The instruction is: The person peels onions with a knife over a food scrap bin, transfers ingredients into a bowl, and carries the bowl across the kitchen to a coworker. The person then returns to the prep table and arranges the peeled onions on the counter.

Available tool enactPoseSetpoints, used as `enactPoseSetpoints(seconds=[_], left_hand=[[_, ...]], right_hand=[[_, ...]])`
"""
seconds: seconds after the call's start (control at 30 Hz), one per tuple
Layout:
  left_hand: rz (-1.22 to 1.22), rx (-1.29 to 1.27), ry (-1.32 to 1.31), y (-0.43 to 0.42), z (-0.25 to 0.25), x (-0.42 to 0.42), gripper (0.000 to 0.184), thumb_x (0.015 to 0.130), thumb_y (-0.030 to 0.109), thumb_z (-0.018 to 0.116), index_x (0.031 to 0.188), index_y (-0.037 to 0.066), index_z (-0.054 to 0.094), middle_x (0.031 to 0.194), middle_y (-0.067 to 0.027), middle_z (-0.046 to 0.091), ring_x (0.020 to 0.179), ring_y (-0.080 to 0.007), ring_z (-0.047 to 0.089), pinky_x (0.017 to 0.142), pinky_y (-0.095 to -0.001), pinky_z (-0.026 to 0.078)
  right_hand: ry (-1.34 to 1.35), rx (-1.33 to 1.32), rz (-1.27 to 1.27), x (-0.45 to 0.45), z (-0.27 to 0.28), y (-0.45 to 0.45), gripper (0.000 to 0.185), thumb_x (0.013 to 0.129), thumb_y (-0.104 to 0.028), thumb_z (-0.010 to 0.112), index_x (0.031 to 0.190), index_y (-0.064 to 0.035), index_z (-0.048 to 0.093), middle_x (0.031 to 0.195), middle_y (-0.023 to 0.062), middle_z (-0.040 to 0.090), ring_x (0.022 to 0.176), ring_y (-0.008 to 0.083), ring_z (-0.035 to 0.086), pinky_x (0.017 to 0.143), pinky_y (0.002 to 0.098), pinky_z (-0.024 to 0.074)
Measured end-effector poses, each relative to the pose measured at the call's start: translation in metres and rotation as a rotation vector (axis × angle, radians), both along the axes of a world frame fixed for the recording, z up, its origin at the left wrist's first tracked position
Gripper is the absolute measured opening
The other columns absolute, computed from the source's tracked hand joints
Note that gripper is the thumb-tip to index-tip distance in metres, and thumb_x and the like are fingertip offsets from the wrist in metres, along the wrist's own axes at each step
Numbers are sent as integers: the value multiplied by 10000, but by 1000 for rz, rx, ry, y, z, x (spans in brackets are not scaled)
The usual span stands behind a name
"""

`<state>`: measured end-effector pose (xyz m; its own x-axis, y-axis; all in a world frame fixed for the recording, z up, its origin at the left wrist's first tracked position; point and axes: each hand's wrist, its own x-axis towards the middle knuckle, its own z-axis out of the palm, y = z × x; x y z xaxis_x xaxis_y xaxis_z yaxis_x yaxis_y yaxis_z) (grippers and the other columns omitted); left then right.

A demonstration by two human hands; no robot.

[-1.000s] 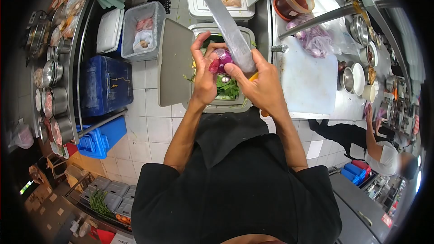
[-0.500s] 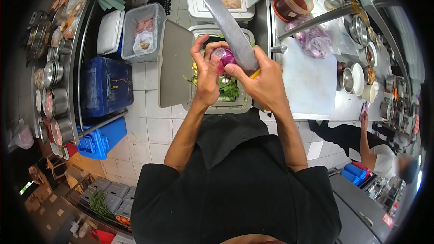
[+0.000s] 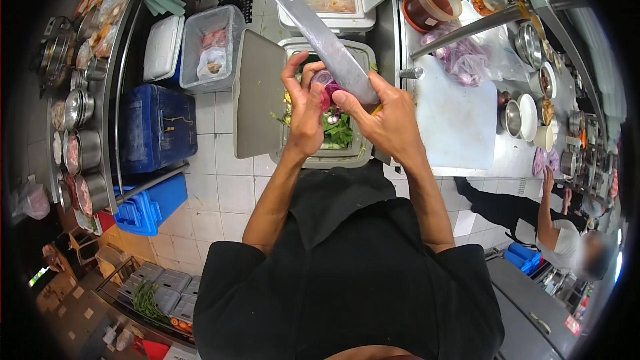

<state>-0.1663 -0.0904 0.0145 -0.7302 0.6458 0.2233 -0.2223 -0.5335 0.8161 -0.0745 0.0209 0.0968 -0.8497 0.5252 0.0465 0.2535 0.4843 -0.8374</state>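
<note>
A red onion (image 3: pixel 325 81), its pale cut end facing up, is gripped in my left hand (image 3: pixel 307 115). My right hand (image 3: pixel 391 117) is closed round the handle of a large kitchen knife (image 3: pixel 313 27). The broad blade slants up and to the left across the onion's far side, and my right thumb presses close against the onion. Most of the knife handle is hidden by my fingers. Below both hands stands an open bin (image 3: pixel 353 158) holding green leaves and vegetable scraps (image 3: pixel 340 132).
To the right, a white cutting board (image 3: pixel 457 127) lies on a steel counter beside a plastic bag of purple onions (image 3: pixel 463 60). A white container (image 3: pixel 327 20) stands beyond the bin. Blue tubs (image 3: pixel 160 127) are at left. A co-worker (image 3: pixel 567 243) stands at far right.
The knife blade has tipped further left and lower over the onion. Both my hands stay nearly in place. The co-worker at right has shifted and set down a purple bundle at the counter's end.
</note>
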Motion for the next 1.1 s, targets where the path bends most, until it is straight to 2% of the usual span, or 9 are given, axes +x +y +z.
enactPoseSetpoints(seconds=[0.27, 0.37, 0.53, 0.6, 0.63, 0.8, 0.9, 0.97, 1.1], left_hand=[[-143, 167, -213, 2, 3, -8, 545, 1012, 460, 415, 1317, 8, 422, 1181, -103, 521, 1012, -149, 564, 816, -281, 493], [-95, 15, -294, 7, 1, -8, 552, 1026, 493, 339, 1072, -3, 575, 881, -63, 612, 762, -131, 621, 671, -278, 519], [21, 50, -374, 19, -8, -6, 487, 1043, 433, 337, 1011, 24, 598, 802, -41, 604, 756, -110, 605, 663, -254, 494], [330, -31, -317, 28, -4, 1, 423, 1029, 428, 373, 1123, 45, 526, 945, -81, 617, 805, -135, 598, 721, -253, 485], [485, -253, 55, 27, -23, 0, 338, 1016, 336, 438, 1145, 31, 508, 971, -92, 607, 876, -159, 601, 776, -269, 499], [404, -242, 370, 24, -15, 7, 244, 970, 198, 525, 1147, 32, 509, 962, -76, 598, 887, -166, 592, 769, -269, 498], [439, 27, -105, 29, 2, 14, 287, 1002, 309, 474, 1116, 50, 519, 927, -63, 594, 857, -158, 589, 744, -263, 494], [104, 88, -462, 18, -2, 1, 464, 1043, 438, 320, 1029, 30, 539, 921, -105, 632, 801, -153, 593, 762, -275, 481], [34, 119, -423, 21, 2, 3, 510, 1054, 455, 239, 1030, 38, 532, 933, -92, 618, 793, -134, 592, 765, -273, 497]], right_hand=[[22, -155, -14, -3, 1, 7, 378, 853, -322, 746, 819, 21, 588, 586, 110, 592, 535, 88, 557, 497, 313, 446], [68, -133, -5, -5, 0, 6, 360, 856, -307, 744, 826, 16, 587, 602, 95, 611, 546, 94, 581, 509, 313, 459], [74, 98, -2, -6, -9, -4, 407, 834, -355, 752, 837, 16, 585, 615, 159, 599, 530, 271, 604, 522, 344, 473], [28, 128, -2, -1, -6, -13, 429, 822, -375, 754, 842, 20, 586, 650, 198, 600, 565, 346, 608, 528, 368, 482], [33, 125, 33, -1, -5, -17, 432, 822, -374, 753, 846, 24, 587, 672, 203, 609, 575, 349, 616, 534, 378, 486], [75, 193, 82, 0, -15, -22, 488, 782, -400, 783, 877, 34, 583, 697, 184, 613, 598, 342, 625, 548, 390, 492], [130, 198, 49, 1, -10, -9, 615, 672, -477, 847, 885, 24, 560, 706, 156, 591, 617, 307, 612, 570, 376, 494], [162, 204, 33, -2, -10, 1, 665, 621, -500, 867, 886, 19, 547, 719, 146, 582, 635, 293, 605, 587, 371, 495], [129, 238, 37, -7, -7, 6, 738, 565, -535, 884, 895, 19, 525, 766, 136, 587, 683, 281, 606, 628, 370, 500]])
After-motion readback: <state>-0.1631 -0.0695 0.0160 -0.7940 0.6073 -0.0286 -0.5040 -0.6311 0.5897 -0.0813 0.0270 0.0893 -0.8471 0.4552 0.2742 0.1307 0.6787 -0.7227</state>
